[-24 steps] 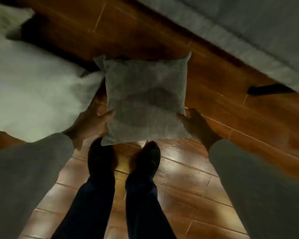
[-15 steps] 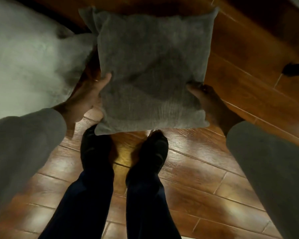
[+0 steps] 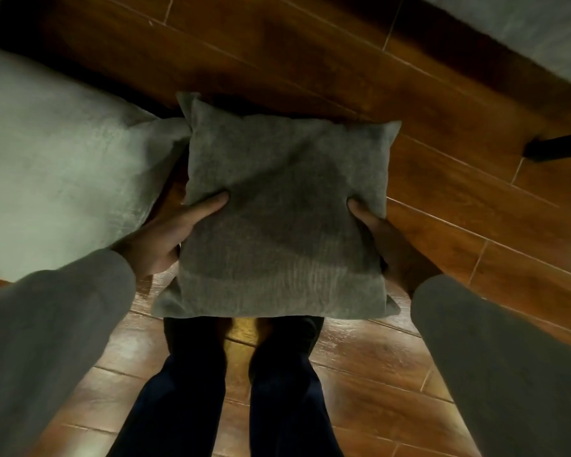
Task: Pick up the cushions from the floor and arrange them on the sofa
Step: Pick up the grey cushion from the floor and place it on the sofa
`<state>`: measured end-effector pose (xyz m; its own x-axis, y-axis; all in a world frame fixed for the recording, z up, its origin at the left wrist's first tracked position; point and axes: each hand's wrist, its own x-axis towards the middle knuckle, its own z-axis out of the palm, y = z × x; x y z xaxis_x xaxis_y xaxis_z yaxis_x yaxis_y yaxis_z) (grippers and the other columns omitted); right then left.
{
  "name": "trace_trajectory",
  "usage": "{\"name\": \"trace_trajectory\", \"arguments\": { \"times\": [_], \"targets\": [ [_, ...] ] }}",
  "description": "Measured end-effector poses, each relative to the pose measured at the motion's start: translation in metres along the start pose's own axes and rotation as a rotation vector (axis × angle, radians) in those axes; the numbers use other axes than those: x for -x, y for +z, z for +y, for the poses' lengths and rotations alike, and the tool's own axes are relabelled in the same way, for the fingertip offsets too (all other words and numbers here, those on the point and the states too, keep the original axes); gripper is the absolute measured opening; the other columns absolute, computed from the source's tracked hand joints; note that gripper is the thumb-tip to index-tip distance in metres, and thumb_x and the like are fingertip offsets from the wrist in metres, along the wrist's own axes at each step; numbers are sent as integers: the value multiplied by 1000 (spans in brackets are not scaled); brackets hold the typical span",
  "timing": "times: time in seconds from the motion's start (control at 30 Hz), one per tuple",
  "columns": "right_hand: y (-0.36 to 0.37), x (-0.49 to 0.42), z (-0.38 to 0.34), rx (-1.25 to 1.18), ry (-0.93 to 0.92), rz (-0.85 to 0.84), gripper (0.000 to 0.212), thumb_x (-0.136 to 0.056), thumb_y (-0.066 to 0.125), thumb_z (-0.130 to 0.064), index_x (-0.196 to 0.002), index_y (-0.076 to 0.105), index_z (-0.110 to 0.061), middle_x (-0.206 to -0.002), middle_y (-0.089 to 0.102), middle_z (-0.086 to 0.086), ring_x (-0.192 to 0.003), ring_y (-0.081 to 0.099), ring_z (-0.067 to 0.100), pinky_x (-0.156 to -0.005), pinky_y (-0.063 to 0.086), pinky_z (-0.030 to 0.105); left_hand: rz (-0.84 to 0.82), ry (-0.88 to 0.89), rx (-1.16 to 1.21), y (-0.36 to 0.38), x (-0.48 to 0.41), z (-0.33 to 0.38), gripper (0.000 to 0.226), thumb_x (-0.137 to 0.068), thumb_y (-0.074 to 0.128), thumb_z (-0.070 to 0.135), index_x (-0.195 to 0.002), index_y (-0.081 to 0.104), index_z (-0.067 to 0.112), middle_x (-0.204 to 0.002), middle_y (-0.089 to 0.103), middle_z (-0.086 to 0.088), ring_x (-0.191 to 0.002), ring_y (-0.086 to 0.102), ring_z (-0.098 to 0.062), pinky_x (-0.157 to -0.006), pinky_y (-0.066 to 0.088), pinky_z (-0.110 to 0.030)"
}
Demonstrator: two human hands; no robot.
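Note:
A dark grey square cushion (image 3: 277, 212) hangs above my feet, held flat between both hands. My left hand (image 3: 168, 235) grips its left edge with the thumb pressed on top. My right hand (image 3: 383, 239) grips the right edge, thumb on top, fingers hidden underneath. A larger pale grey cushion (image 3: 56, 166) lies on the floor at the left, its corner touching the held cushion. The grey sofa (image 3: 541, 31) shows only as an edge in the top right corner.
Glossy brown wooden floor (image 3: 343, 77) runs all around. A black sofa leg (image 3: 557, 148) stands at the right. My dark shoes and trouser legs (image 3: 244, 374) are directly under the cushion.
The cushion has come off the floor and closer to me. Both thumbs now press on its top face. The view has shifted, bringing the sofa edge back into the top right.

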<state>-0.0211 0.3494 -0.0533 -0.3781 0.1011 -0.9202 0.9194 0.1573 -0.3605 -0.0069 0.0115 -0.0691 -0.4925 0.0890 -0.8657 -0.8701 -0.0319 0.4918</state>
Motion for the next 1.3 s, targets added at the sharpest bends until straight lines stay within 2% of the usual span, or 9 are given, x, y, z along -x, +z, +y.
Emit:
{"name": "trace_trajectory", "arguments": {
  "times": [0.13,0.27,0.43,0.57,0.73,0.9,1.1,1.2,1.3],
  "targets": [
    [-7,48,-8,-83,-10,-35,52,-66,85,-66,-102,47,-59,-113,64,-22,-103,63,7,-74,50,30,-77,-69,11,-4,42,26,117,-45,89,67,-147,33,52,-141,57,5,-126,57,-22,-107,43,-48],
    [-16,107,-39,-145,-27,-55,60,-65,89,-60,-108,48,-54,-121,64,-16,-108,63,11,-80,51,32,-151,-137,-38,-12,101,81,115,-39,92,64,-139,49,30,-130,67,-2,-114,67,-28,-97,52,-47],
    [-24,208,-119,-106,-122,-114,119,-49,94,-68,-151,44,-33,-141,62,-4,-129,58,26,-114,43,54,-131,-23,-123,-28,191,182,92,-53,89,63,-134,53,39,-130,66,10,-125,58,-21,-108,42,-52],
    [-31,302,-189,-100,-254,-129,107,-57,93,-65,-149,49,-33,-144,61,-5,-134,56,29,-116,38,62,-133,111,-157,-35,272,270,49,-57,88,62,-101,67,62,-105,73,31,-108,61,-5,-83,50,-39],
    [-39,414,-270,-203,-475,-129,99,-57,96,-55,-145,55,-31,-138,69,1,-126,65,29,-109,49,56,-165,217,-183,-33,375,376,59,-61,88,58,-110,61,42,-94,79,19,-81,77,-8,-67,61,-32],
    [-68,521,-337,-270,-645,-38,103,-56,98,-50,-145,53,-27,-134,71,2,-121,69,26,-105,53,51,-224,425,-126,-14,466,458,72,-64,89,53,-129,62,36,-122,74,4,-107,73,-20,-78,61,-36],
    [-111,618,-393,-371,-841,69,95,-63,88,-35,-145,42,-21,-135,66,7,-113,71,24,-82,61,42,-287,661,-211,25,539,551,95,-45,96,54,-130,59,35,-117,76,9,-104,73,-14,-78,62,-37],
    [-139,644,-416,-373,-912,147,94,-60,87,-38,-141,41,-26,-132,65,2,-109,69,20,-73,59,41,-294,758,-187,59,556,589,92,-54,93,39,-137,54,31,-124,73,4,-113,70,-20,-84,59,-41],
    [-172,648,-438,-353,-957,210,109,-51,94,-34,-145,40,-34,-135,65,-1,-115,67,22,-86,58,49,-308,821,-187,91,556,623,81,-65,85,21,-138,50,31,-128,69,3,-116,66,-23,-88,57,-46]
  ]
}}
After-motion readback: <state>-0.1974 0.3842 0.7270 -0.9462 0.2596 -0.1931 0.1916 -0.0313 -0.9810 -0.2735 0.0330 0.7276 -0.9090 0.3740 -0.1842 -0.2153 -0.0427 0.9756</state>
